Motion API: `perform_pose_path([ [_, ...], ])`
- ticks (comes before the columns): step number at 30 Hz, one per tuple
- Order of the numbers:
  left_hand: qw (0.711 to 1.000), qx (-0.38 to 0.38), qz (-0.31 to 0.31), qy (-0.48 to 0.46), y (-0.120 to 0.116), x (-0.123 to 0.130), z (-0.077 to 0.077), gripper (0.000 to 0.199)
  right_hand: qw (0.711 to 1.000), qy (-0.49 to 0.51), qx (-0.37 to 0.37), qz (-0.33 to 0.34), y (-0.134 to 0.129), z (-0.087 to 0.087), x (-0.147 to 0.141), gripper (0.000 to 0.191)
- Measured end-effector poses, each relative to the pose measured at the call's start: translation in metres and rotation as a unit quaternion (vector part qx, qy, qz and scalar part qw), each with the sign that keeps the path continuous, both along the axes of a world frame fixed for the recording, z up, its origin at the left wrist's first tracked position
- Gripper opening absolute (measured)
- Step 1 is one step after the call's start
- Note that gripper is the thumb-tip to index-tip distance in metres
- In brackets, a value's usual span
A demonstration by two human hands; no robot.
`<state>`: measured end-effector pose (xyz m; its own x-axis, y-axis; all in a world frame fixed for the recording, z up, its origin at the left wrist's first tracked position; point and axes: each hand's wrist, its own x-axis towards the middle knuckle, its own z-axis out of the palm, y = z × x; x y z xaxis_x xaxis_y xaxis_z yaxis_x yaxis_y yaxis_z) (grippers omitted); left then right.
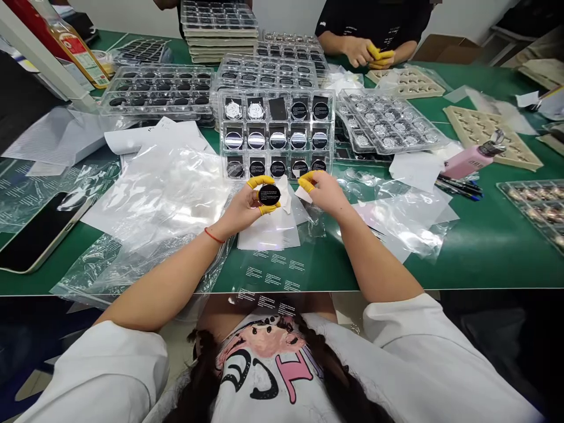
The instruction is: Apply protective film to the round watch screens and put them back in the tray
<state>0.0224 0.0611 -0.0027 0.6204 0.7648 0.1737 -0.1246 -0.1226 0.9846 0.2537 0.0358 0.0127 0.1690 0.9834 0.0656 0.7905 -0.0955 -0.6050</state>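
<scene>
My left hand [242, 207], with yellow covers on thumb and fingertip, grips a round black disc [269, 195] printed with small white text. Its face is turned up toward me. My right hand [328, 195], also in yellow finger covers, pinches a small white piece of paper [304, 194] a short way to the right. A crumpled white tissue [285, 198] lies between the hands. Just behind them, a clear compartment tray [333, 120] leans up, holding several round black discs and some white-faced ones. White sheets [268, 236] lie beneath my hands on the green table [324, 264].
Clear plastic bags [171, 188] cover the left side, beside a phone [37, 226]. A pink bottle [469, 160] and pens [458, 187] are at right. Stacked trays [218, 44] stand behind. Across the table, another person's hands [372, 56] are at work.
</scene>
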Motion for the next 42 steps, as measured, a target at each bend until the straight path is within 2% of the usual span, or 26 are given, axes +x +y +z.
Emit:
perform_pose_path([
  [2, 1.000, 0.000, 0.000, 0.000, 0.000, 0.000, -0.002, 0.054, 0.991, 0.107, 0.045, 0.061, -0.006, 0.000, -0.017, 0.033],
  [4, 1.000, -0.003, -0.010, -0.001, 0.000, 0.000, -0.004, 0.056, 0.973, 0.172, 0.086, 0.123, -0.014, -0.003, -0.037, 0.047],
  [7, 1.000, -0.015, -0.016, 0.000, 0.001, 0.000, -0.008, 0.064, 0.966, 0.168, 0.124, 0.151, -0.021, -0.007, -0.058, 0.054],
  [10, 0.999, -0.033, 0.027, 0.004, 0.004, -0.001, -0.012, 0.080, 0.967, 0.125, 0.182, 0.130, -0.007, 0.005, -0.057, 0.043],
  [13, 0.997, -0.038, 0.043, 0.045, 0.009, -0.001, -0.017, 0.078, 0.972, 0.071, 0.210, 0.081, 0.037, 0.033, -0.042, 0.033],
  [17, 0.990, -0.012, -0.028, 0.137, 0.008, -0.002, -0.019, 0.066, 0.981, 0.013, 0.192, 0.000, 0.121, 0.063, -0.022, 0.027],
  [20, 0.981, -0.001, -0.094, 0.171, 0.003, -0.003, -0.015, 0.055, 0.986, -0.036, 0.164, -0.017, 0.169, 0.066, -0.017, 0.026],
  [23, 0.981, -0.011, -0.110, 0.160, -0.001, -0.002, -0.012, 0.049, 0.985, -0.110, 0.134, -0.008, 0.190, 0.058, -0.019, 0.024],
  [27, 0.985, 0.014, -0.095, 0.142, -0.003, -0.001, -0.011, 0.047, 0.966, -0.198, 0.165, 0.001, 0.195, 0.054, -0.032, 0.021],
  [30, 0.986, 0.025, -0.078, 0.142, -0.003, 0.000, -0.010, 0.047, 0.965, -0.229, 0.120, 0.038, 0.202, 0.057, -0.049, 0.029],
  [32, 0.989, 0.013, -0.067, 0.132, -0.004, 0.001, -0.011, 0.043, 0.969, -0.233, 0.083, 0.027, 0.209, 0.059, -0.060, 0.035],
  [35, 0.994, -0.035, -0.040, 0.094, -0.005, 0.003, -0.014, 0.033, 0.978, -0.187, 0.087, 0.017, 0.209, 0.061, -0.071, 0.027],
  [37, 0.994, -0.084, -0.012, 0.064, -0.004, 0.004, -0.015, 0.028, 0.982, -0.139, 0.118, 0.039, 0.196, 0.061, -0.072, 0.022],
  [39, 0.991, -0.127, 0.014, 0.043, -0.002, 0.004, -0.014, 0.032, 0.981, -0.087, 0.158, 0.066, 0.168, 0.059, -0.072, 0.020],
  [42, 0.985, -0.167, 0.051, 0.004, 0.002, 0.003, -0.010, 0.057, 0.971, -0.010, 0.202, 0.129, 0.106, 0.046, -0.069, 0.013],
])
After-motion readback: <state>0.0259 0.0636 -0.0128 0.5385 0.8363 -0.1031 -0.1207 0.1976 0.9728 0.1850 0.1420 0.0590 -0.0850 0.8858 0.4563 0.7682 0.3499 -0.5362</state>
